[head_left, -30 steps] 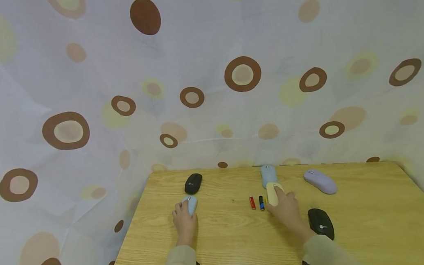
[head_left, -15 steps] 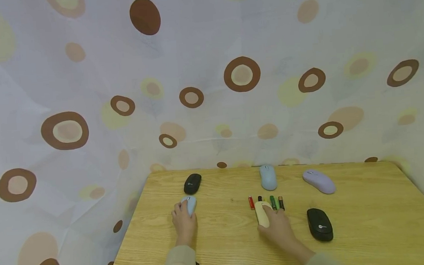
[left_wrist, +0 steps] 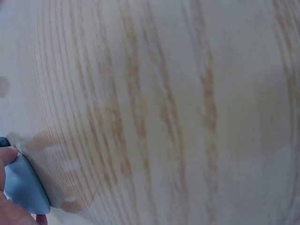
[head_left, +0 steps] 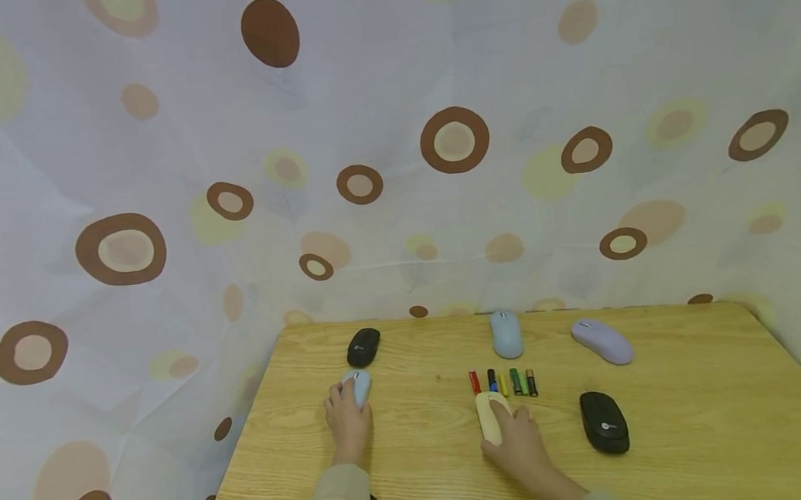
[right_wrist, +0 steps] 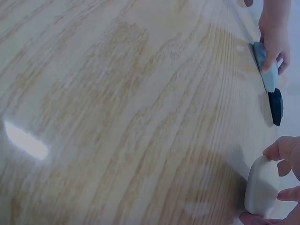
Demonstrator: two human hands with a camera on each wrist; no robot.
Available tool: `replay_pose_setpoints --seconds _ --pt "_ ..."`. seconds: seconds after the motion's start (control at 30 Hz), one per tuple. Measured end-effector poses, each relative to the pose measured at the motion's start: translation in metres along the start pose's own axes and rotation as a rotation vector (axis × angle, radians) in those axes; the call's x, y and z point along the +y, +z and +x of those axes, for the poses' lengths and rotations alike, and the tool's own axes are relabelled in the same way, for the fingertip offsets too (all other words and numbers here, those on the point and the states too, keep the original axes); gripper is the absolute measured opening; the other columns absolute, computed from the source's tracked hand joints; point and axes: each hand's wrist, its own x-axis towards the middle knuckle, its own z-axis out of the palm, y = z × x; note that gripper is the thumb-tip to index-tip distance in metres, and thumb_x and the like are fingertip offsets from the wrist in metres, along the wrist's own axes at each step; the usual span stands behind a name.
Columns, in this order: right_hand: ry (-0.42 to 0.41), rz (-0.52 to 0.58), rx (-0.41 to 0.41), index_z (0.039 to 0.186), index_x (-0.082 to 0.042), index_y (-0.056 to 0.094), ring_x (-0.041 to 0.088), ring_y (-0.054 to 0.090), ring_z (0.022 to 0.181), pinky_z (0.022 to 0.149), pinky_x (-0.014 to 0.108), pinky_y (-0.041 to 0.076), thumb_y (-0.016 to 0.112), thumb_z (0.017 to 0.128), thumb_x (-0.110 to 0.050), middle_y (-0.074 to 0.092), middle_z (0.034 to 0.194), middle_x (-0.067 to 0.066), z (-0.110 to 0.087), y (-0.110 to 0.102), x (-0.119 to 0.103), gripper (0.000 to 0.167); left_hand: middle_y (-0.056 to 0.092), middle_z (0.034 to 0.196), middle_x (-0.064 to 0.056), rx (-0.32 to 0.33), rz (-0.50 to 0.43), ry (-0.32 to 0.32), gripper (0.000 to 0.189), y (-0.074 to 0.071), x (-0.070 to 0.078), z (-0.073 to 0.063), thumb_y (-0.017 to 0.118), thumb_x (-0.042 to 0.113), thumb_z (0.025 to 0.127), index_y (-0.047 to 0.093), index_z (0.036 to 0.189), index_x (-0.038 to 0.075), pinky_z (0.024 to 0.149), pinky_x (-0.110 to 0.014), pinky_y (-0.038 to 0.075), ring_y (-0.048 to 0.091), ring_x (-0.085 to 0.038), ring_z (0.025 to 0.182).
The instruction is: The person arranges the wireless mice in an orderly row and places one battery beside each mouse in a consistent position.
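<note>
My left hand (head_left: 348, 420) grips a light blue computer mouse (head_left: 362, 386) at the left of the wooden table. In the left wrist view only a corner of that mouse (left_wrist: 26, 185) and some fingers show. With fingers and thumb on its sides, my right hand (head_left: 521, 443) holds a cream computer mouse (head_left: 489, 420), just in front of a row of batteries. The right wrist view shows the cream mouse (right_wrist: 262, 187) between thumb and fingers, with a shadow beside it. Whether it touches the table I cannot tell.
Several small batteries (head_left: 516, 382) lie in a row. Behind them is another light blue mouse (head_left: 507, 335), with a purple mouse (head_left: 603, 342) to its right. One black mouse (head_left: 604, 423) lies right of my right hand, another (head_left: 364, 348) beyond my left. A patterned cloth (head_left: 399, 227) hangs behind.
My right hand has brought the cream mouse back toward me and a little left, away from the rear blue mouse. The whole battery row now shows. My left hand has stayed put.
</note>
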Motion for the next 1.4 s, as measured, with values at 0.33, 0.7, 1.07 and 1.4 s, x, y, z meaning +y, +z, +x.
replay_pose_setpoints --seconds 0.33,0.7,1.07,1.4 --pt "-0.021 -0.028 0.03 0.126 0.001 0.049 0.03 0.045 0.069 0.049 0.033 0.04 0.073 0.066 -0.019 0.041 0.091 0.027 -0.0067 0.0048 -0.0021 0.068 0.044 0.118 -0.022 0.017 0.006 0.003 0.047 0.0003 -0.0003 -0.001 0.071 0.002 0.075 0.052 0.118 0.001 0.078 -0.047 0.038 0.042 -0.036 0.098" --pt "-0.046 -0.088 0.029 0.128 0.001 0.046 0.027 0.046 0.064 0.046 0.033 0.043 0.076 0.067 -0.022 0.041 0.086 0.023 -0.0044 0.009 -0.0023 0.071 0.043 0.119 -0.023 0.001 0.0 0.0 0.047 -0.0007 -0.0007 -0.0016 0.07 0.003 0.076 0.052 0.119 0.001 0.078 -0.047 0.038 0.042 -0.037 0.099" --pt "-0.029 -0.103 -0.019 0.129 0.002 0.041 0.041 0.05 0.077 0.048 0.042 0.047 0.078 0.07 -0.024 0.039 0.092 0.029 -0.0049 0.0066 -0.0053 0.075 0.041 0.12 -0.022 -0.028 -0.001 -0.012 0.046 -0.0023 -0.001 0.0019 0.069 0.005 0.078 0.052 0.121 0.002 0.081 -0.048 0.037 0.041 -0.039 0.101" --pt "-0.022 -0.107 -0.028 0.131 0.002 0.04 0.041 0.049 0.079 0.05 0.042 0.048 0.078 0.071 -0.023 0.039 0.092 0.029 -0.0055 0.0059 -0.0066 0.076 0.044 0.119 -0.023 -0.012 0.012 0.011 0.048 -0.0008 -0.0019 0.0023 0.069 0.004 0.075 0.053 0.12 0.0 0.083 -0.05 0.038 0.044 -0.039 0.102"
